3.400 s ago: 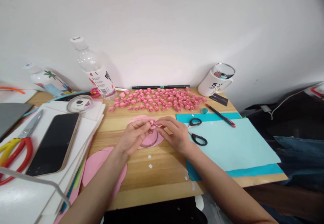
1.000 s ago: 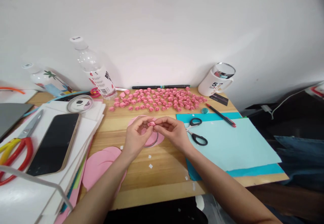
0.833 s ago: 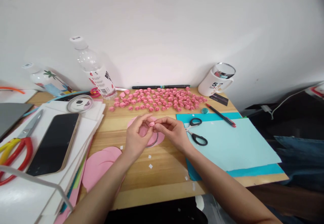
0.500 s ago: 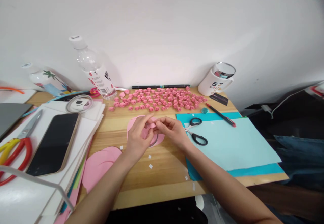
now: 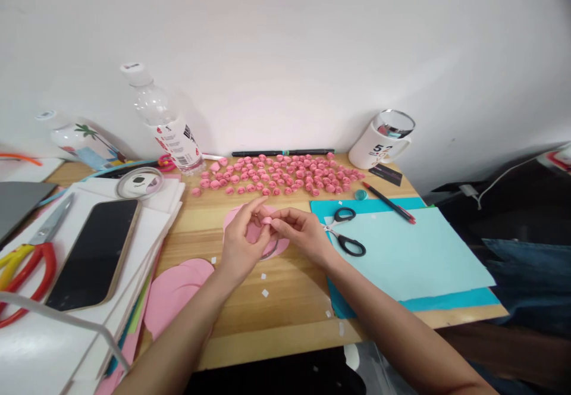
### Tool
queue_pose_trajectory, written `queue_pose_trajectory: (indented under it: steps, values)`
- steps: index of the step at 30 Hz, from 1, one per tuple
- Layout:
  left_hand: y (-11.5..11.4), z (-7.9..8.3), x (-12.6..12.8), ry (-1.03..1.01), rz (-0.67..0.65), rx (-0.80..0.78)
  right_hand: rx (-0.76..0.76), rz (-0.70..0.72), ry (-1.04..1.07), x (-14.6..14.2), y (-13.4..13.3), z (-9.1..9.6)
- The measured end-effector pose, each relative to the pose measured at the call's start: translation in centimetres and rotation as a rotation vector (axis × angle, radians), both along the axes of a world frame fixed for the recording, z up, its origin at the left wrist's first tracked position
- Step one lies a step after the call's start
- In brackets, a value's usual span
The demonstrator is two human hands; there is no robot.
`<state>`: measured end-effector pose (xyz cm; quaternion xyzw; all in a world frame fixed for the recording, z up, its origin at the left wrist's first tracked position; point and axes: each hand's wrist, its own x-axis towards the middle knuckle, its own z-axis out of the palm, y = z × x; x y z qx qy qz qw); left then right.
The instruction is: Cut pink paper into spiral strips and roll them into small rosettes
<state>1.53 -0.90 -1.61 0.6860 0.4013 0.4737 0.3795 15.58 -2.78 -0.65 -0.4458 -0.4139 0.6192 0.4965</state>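
A small rolled strip of pink paper [image 5: 266, 220] is pinched between the fingertips of my left hand [image 5: 243, 237] and my right hand [image 5: 301, 234]. Both hands hover over a round pink paper piece [image 5: 229, 216], and part of a dark ring-like edge shows on it. Behind them, many small pink paper rolls [image 5: 276, 175] are spread across the wooden table [image 5: 241, 323]. Small black-handled scissors [image 5: 350, 245] lie just right of my right hand. More pink paper rounds [image 5: 173, 294] are stacked beside my left forearm.
Blue paper sheets [image 5: 410, 258] and a pen [image 5: 388, 202] lie on the right, below a white mug [image 5: 379, 139]. At left are a phone [image 5: 96, 252], red-and-yellow scissors [image 5: 40, 258], a tape roll [image 5: 140, 182] and a plastic bottle [image 5: 167, 121]. White paper bits [image 5: 264, 293] dot the front.
The pink strip between my fingertips has turned and now looks more tightly rolled. My fingers have shifted slightly; everything else stays in place.
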Motion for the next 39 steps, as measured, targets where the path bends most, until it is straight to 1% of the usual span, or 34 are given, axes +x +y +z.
queue_pose_trajectory:
  steps: [5,8,10,13,16,18,20,22,24,28,30,32,34,36,38,39]
  values:
    - [0.0,0.0,0.1,-0.025,0.014,-0.066,-0.017,0.007,0.052,0.0,0.1,-0.1]
    - [0.1,0.1,0.1,-0.09,0.022,-0.115,0.0,-0.004,0.028,0.0,0.1,-0.1]
    - [0.2,0.2,0.0,-0.109,0.059,-0.13,0.03,-0.017,-0.01,-0.1,0.0,-0.2]
    - [0.3,0.6,-0.2,-0.043,0.095,-0.067,0.105,-0.046,-0.107,-0.1,-0.1,-0.3]
    - [0.3,0.8,-0.3,0.012,0.065,0.01,0.194,-0.094,-0.251,-0.2,-0.3,-0.7]
    - [0.3,0.8,-0.3,0.023,0.057,0.016,0.235,-0.116,-0.318,-0.3,-0.4,-1.0]
    - [0.3,0.7,-0.3,0.022,0.055,0.001,0.247,-0.12,-0.332,-0.3,-0.4,-1.2]
    - [0.3,0.6,-0.3,-0.001,0.06,-0.038,0.238,-0.118,-0.31,-0.3,-0.4,-1.3]
    - [0.3,0.7,-0.2,-0.046,0.067,-0.113,0.218,-0.117,-0.289,-0.3,-0.3,-1.3]
    - [0.5,0.9,-0.1,-0.169,0.084,-0.349,0.175,-0.124,-0.245,-0.1,-0.1,-1.3]
    - [0.8,1.1,-0.3,-0.199,0.144,-0.446,0.16,-0.128,-0.231,0.0,0.0,-1.3]
    - [1.4,1.2,-0.9,-0.194,0.251,-0.478,0.15,-0.136,-0.237,0.0,0.0,-1.2]
    - [2.3,1.2,-1.8,-0.173,0.385,-0.454,0.142,-0.146,-0.249,-0.1,-0.1,-1.2]
    - [3.3,0.9,-2.8,-0.118,0.506,-0.39,0.137,-0.148,-0.256,-0.1,-0.1,-1.1]
    - [4.2,0.6,-3.8,-0.095,0.572,-0.38,0.139,-0.142,-0.259,-0.2,-0.1,-1.1]
    - [4.6,0.5,-4.1,-0.095,0.574,-0.387,0.14,-0.139,-0.26,-0.2,-0.2,-1.1]
